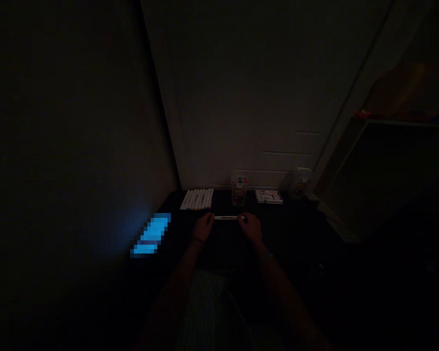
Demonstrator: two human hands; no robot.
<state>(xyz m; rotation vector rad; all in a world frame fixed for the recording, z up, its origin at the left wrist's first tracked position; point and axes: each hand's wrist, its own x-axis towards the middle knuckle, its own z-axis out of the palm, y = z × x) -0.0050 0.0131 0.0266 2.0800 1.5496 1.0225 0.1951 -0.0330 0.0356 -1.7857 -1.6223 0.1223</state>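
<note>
Grips a pen (226,218) level, pinched at its nine o'clock end by the left hand (204,224), at three by the right hand (251,226), with a pen row (196,199) at ten, a tub (239,196) at one!

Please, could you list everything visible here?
Table: one, dark, centre
Marker row: several, white, back left
Marker tub: one, clear, back middle
Marker pack: one, mainly white, right of marker tub
Second tub: one, clear, back right
Held marker: one, white, before marker tub
Pixelated patch: one, blue, table's left
Wall: one, dim grey, behind table
Unclear item: one, red, upper right
Cloth: one, greenish, bottom centre
Left hand: one, on held marker
Right hand: one, on held marker
Forearms: two, below hands
</note>
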